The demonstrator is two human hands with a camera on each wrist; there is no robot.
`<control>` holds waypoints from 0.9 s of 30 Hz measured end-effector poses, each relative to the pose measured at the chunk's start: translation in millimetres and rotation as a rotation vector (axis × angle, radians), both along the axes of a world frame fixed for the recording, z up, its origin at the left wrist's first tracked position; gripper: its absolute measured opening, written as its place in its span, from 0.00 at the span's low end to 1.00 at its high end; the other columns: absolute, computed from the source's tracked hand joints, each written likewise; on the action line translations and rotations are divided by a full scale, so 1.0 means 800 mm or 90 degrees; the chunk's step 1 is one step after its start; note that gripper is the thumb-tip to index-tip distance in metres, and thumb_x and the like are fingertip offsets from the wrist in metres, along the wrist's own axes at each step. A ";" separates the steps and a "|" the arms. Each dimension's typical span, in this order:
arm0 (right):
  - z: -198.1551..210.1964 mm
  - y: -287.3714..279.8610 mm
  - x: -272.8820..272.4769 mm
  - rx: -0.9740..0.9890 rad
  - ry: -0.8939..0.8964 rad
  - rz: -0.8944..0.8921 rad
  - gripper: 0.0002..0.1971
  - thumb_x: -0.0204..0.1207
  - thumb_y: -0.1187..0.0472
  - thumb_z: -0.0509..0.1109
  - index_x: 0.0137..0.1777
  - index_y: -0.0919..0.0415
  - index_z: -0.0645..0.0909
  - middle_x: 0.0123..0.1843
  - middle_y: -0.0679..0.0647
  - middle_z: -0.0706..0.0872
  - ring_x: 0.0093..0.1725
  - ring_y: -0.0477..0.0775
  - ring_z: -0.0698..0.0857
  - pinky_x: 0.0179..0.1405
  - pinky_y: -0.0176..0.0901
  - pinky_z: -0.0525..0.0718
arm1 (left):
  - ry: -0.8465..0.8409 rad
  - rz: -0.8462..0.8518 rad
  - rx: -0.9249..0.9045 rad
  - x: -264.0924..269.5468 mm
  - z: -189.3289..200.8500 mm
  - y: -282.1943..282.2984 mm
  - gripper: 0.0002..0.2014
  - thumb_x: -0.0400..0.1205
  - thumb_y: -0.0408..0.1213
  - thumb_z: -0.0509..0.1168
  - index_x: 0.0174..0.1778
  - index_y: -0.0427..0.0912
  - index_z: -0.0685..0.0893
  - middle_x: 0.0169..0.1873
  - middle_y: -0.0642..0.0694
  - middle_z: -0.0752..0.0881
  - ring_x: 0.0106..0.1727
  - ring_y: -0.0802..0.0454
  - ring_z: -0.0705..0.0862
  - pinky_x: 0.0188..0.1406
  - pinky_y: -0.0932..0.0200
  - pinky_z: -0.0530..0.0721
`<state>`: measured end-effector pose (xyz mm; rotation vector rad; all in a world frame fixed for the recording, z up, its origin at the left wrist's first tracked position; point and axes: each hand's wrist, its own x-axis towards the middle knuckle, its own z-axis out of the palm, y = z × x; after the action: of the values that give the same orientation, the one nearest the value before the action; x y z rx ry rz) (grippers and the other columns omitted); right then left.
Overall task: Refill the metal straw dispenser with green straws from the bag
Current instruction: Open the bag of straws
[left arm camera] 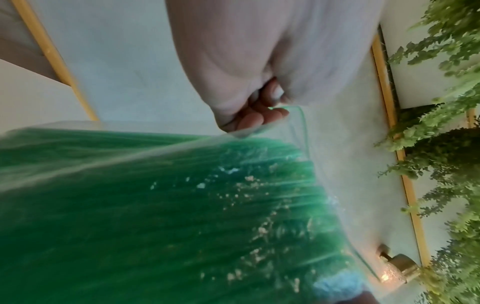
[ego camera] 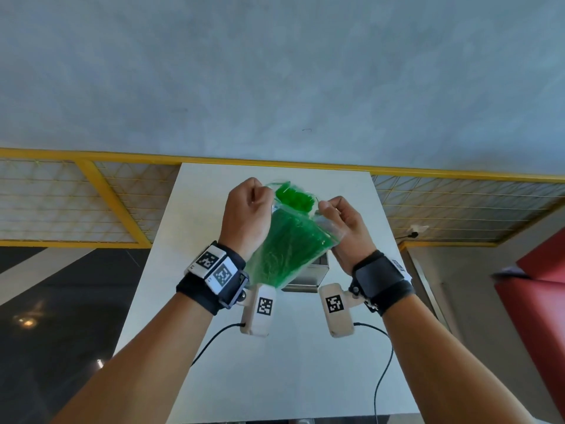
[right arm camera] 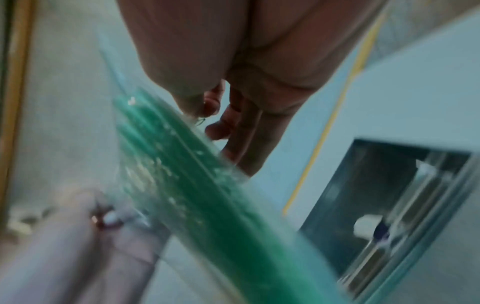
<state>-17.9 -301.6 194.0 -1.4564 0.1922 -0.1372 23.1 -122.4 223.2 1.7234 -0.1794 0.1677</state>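
A clear plastic bag point(ego camera: 284, 240) full of green straws point(ego camera: 293, 198) hangs in the air above the white table point(ego camera: 305, 377). My left hand point(ego camera: 249, 206) pinches the left side of the bag's mouth, and my right hand point(ego camera: 339, 218) pinches the right side. The mouth is spread apart, and straw ends show inside it. The same bag point(left arm camera: 182, 216) fills the left wrist view, with fingers point(left arm camera: 259, 117) curled on its rim. The metal straw dispenser point(ego camera: 308, 272) stands on the table behind and below the bag, mostly hidden. Its open top point(right arm camera: 384, 205) appears in the right wrist view beside the bag point(right arm camera: 197, 195).
The table is narrow and runs away from me to a grey wall. Yellow-framed mesh panels point(ego camera: 91, 203) lie on both sides. A red seat point(ego camera: 538, 286) stands at the right. Wrist camera cables point(ego camera: 382, 377) trail over the near table. Green plants point(left arm camera: 441, 144) show in the left wrist view.
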 end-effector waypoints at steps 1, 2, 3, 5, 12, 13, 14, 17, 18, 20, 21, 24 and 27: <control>0.000 -0.004 0.001 -0.086 -0.002 0.002 0.14 0.81 0.53 0.70 0.38 0.58 0.73 0.38 0.65 0.78 0.37 0.57 0.76 0.39 0.57 0.77 | 0.007 0.010 -0.008 0.002 -0.001 -0.001 0.14 0.72 0.45 0.56 0.30 0.36 0.67 0.28 0.38 0.71 0.30 0.49 0.68 0.30 0.50 0.68; -0.001 -0.009 0.002 -0.161 0.003 0.007 0.13 0.80 0.55 0.70 0.39 0.58 0.72 0.40 0.66 0.81 0.39 0.56 0.78 0.40 0.58 0.80 | 0.013 0.019 -0.018 0.004 -0.003 -0.001 0.16 0.72 0.45 0.57 0.31 0.33 0.66 0.28 0.35 0.72 0.30 0.48 0.69 0.30 0.49 0.69; 0.000 -0.015 0.002 -0.214 0.018 0.014 0.11 0.80 0.56 0.70 0.39 0.56 0.72 0.42 0.65 0.84 0.41 0.57 0.82 0.41 0.60 0.86 | 0.017 0.025 -0.024 0.006 -0.004 -0.001 0.18 0.71 0.45 0.57 0.33 0.30 0.67 0.28 0.31 0.72 0.31 0.47 0.70 0.30 0.47 0.70; 0.004 -0.025 0.002 -0.261 0.050 0.011 0.10 0.81 0.57 0.71 0.41 0.54 0.73 0.45 0.64 0.85 0.42 0.63 0.88 0.38 0.67 0.91 | 0.010 0.024 -0.013 0.008 -0.003 0.001 0.17 0.72 0.43 0.58 0.35 0.29 0.68 0.30 0.25 0.73 0.32 0.47 0.71 0.29 0.45 0.71; 0.030 -0.037 0.016 -0.090 0.091 0.055 0.07 0.81 0.72 0.71 0.56 0.69 0.78 0.45 0.64 0.85 0.31 0.54 0.90 0.36 0.47 0.92 | -0.004 -0.023 0.050 0.038 0.001 0.010 0.06 0.85 0.32 0.60 0.43 0.45 0.70 0.38 0.41 0.76 0.41 0.50 0.76 0.43 0.34 0.84; 0.034 -0.034 0.020 -0.036 0.095 0.067 0.09 0.79 0.73 0.72 0.58 0.69 0.79 0.45 0.64 0.86 0.34 0.54 0.90 0.37 0.45 0.91 | -0.022 -0.043 0.062 0.041 0.001 0.010 0.05 0.87 0.33 0.59 0.47 0.44 0.70 0.38 0.38 0.76 0.41 0.50 0.77 0.40 0.37 0.83; 0.037 -0.031 0.025 -0.007 0.098 0.079 0.12 0.78 0.74 0.73 0.60 0.69 0.80 0.46 0.63 0.87 0.37 0.54 0.90 0.38 0.43 0.91 | -0.037 -0.061 0.073 0.042 0.001 0.009 0.04 0.88 0.33 0.58 0.51 0.43 0.68 0.36 0.37 0.75 0.37 0.49 0.76 0.37 0.41 0.80; 0.042 -0.025 0.040 -0.041 0.094 0.067 0.15 0.78 0.75 0.72 0.63 0.67 0.81 0.46 0.61 0.87 0.38 0.54 0.88 0.40 0.43 0.90 | -0.086 -0.062 0.109 0.049 0.000 0.015 0.06 0.88 0.32 0.56 0.54 0.46 0.65 0.33 0.39 0.74 0.30 0.40 0.74 0.36 0.39 0.81; 0.041 -0.028 0.044 -0.086 0.090 0.050 0.13 0.79 0.74 0.71 0.63 0.66 0.81 0.45 0.60 0.86 0.38 0.54 0.86 0.40 0.43 0.91 | -0.100 -0.038 0.119 0.053 0.001 0.021 0.07 0.87 0.33 0.55 0.54 0.49 0.65 0.34 0.40 0.75 0.31 0.37 0.77 0.39 0.37 0.82; 0.039 -0.036 0.050 -0.211 0.080 0.025 0.10 0.80 0.72 0.70 0.60 0.64 0.83 0.43 0.56 0.86 0.36 0.53 0.85 0.37 0.39 0.90 | -0.130 0.003 0.129 0.063 0.003 0.036 0.10 0.86 0.32 0.55 0.52 0.55 0.65 0.36 0.43 0.78 0.34 0.37 0.81 0.40 0.38 0.83; 0.038 -0.040 0.051 -0.277 0.076 0.026 0.09 0.80 0.71 0.70 0.58 0.63 0.84 0.42 0.54 0.86 0.36 0.52 0.85 0.36 0.37 0.89 | -0.145 0.005 0.142 0.067 0.004 0.042 0.10 0.86 0.32 0.55 0.52 0.53 0.65 0.36 0.46 0.79 0.34 0.41 0.83 0.40 0.42 0.84; 0.037 -0.042 0.051 -0.353 0.089 0.042 0.06 0.81 0.68 0.70 0.52 0.59 0.85 0.48 0.57 0.88 0.39 0.54 0.89 0.34 0.41 0.90 | -0.191 -0.020 0.207 0.066 0.004 0.046 0.03 0.87 0.27 0.54 0.53 0.39 0.70 0.38 0.44 0.84 0.38 0.61 0.87 0.38 0.64 0.83; 0.041 -0.029 0.053 -0.216 0.130 0.059 0.07 0.82 0.71 0.67 0.55 0.65 0.85 0.51 0.64 0.87 0.35 0.54 0.89 0.35 0.47 0.92 | -0.227 -0.053 0.211 0.060 -0.002 0.039 0.09 0.85 0.22 0.53 0.48 0.38 0.75 0.44 0.37 0.81 0.40 0.55 0.89 0.34 0.68 0.81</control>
<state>24.2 -325.0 227.1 -1.8154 0.2773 0.0586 71.1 -91.1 221.8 1.9996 -0.5674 0.4019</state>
